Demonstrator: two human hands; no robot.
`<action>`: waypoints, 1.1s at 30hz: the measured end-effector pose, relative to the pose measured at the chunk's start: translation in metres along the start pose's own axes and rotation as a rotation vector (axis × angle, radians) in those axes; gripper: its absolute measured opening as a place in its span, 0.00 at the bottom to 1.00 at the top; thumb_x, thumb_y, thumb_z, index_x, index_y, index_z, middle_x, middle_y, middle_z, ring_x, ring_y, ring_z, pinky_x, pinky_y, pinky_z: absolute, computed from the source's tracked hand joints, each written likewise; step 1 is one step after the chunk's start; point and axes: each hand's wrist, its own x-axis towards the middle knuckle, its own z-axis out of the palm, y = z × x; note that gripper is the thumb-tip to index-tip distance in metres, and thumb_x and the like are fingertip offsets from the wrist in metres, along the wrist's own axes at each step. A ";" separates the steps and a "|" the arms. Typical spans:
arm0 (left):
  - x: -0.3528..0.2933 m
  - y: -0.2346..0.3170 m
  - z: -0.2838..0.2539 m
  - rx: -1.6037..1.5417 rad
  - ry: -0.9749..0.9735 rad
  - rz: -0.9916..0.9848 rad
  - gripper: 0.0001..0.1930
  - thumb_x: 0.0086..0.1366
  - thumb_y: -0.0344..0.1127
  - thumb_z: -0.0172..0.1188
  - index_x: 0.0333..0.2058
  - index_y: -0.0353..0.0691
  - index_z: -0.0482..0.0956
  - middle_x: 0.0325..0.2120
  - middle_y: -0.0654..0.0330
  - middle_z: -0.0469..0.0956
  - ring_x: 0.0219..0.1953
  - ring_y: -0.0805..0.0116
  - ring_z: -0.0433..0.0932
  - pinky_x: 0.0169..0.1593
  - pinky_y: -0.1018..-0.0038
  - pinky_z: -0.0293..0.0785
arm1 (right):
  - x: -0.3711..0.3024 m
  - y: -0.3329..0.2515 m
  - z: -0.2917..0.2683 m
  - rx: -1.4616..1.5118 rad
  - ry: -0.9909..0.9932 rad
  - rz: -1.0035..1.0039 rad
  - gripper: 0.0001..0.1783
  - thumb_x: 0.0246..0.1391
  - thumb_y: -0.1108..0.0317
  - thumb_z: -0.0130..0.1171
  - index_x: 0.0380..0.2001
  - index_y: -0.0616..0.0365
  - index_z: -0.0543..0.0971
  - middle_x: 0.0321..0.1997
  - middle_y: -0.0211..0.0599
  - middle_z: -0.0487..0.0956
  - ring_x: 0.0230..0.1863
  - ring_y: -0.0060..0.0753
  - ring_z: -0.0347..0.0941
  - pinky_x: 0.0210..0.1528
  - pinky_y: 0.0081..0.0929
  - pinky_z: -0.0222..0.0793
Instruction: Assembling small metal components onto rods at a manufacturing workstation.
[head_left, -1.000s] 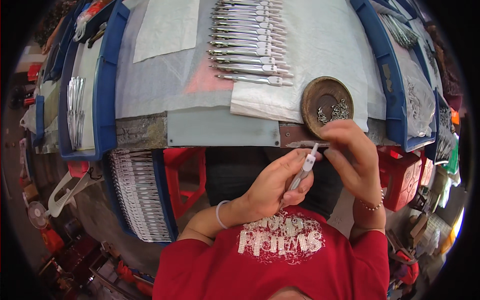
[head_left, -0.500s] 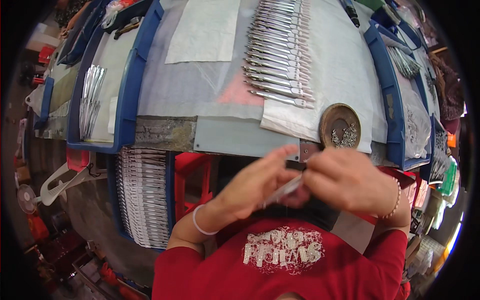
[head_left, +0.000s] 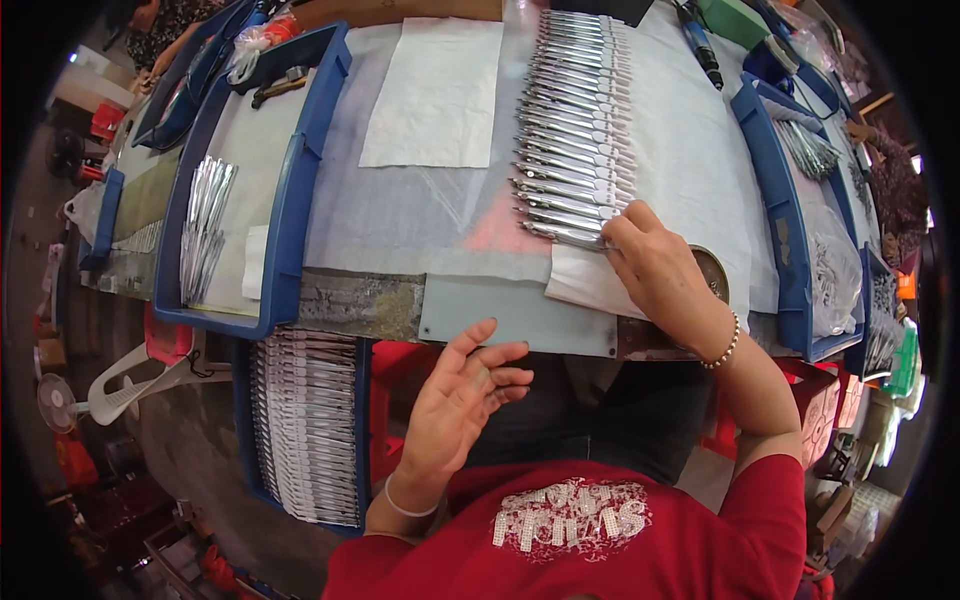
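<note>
My right hand [head_left: 660,270] reaches onto the work table and its fingertips close on the nearest shiny metal tool [head_left: 568,234], at the near end of a long row of like tools [head_left: 575,130] laid side by side on white cloth [head_left: 590,288]. A round brown dish [head_left: 714,272] sits mostly hidden behind that hand. Below the table's front edge, my left hand [head_left: 460,400] hovers with palm up and fingers spread, holding nothing.
A white sheet [head_left: 435,95] lies left of the row. A blue tray [head_left: 290,200] at the left holds a bundle of metal pieces [head_left: 205,235]. A lower blue tray [head_left: 305,420] is packed with rows of tools. Another blue tray [head_left: 785,215] stands at the right.
Both hands were together in front of my chest working on one tool. The right hand has since carried it up to the near end of the row, and the left hand has let go and opened.
</note>
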 end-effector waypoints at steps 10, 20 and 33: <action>-0.008 0.001 0.046 0.595 -0.249 0.412 0.16 0.58 0.21 0.49 0.46 0.30 0.66 0.40 0.49 0.72 0.39 0.62 0.73 0.46 0.70 0.70 | -0.068 -0.027 -0.033 0.230 0.139 0.067 0.10 0.45 0.79 0.56 0.33 0.61 0.71 0.33 0.44 0.69 0.31 0.47 0.70 0.31 0.34 0.67; -0.014 -0.007 0.159 0.088 -0.818 1.125 0.14 0.58 0.32 0.56 0.44 0.49 0.73 0.39 0.61 0.68 0.34 0.67 0.70 0.36 0.70 0.71 | -0.153 -0.025 -0.028 0.398 0.150 0.146 0.10 0.43 0.77 0.60 0.31 0.60 0.73 0.32 0.40 0.72 0.29 0.41 0.72 0.28 0.30 0.69; 0.023 -0.079 0.142 1.042 -1.123 1.227 0.07 0.48 0.25 0.56 0.29 0.31 0.78 0.24 0.56 0.73 0.23 0.66 0.74 0.26 0.76 0.73 | -0.177 0.018 -0.035 0.477 0.467 0.275 0.08 0.44 0.80 0.57 0.31 0.61 0.73 0.30 0.43 0.73 0.32 0.46 0.72 0.32 0.31 0.69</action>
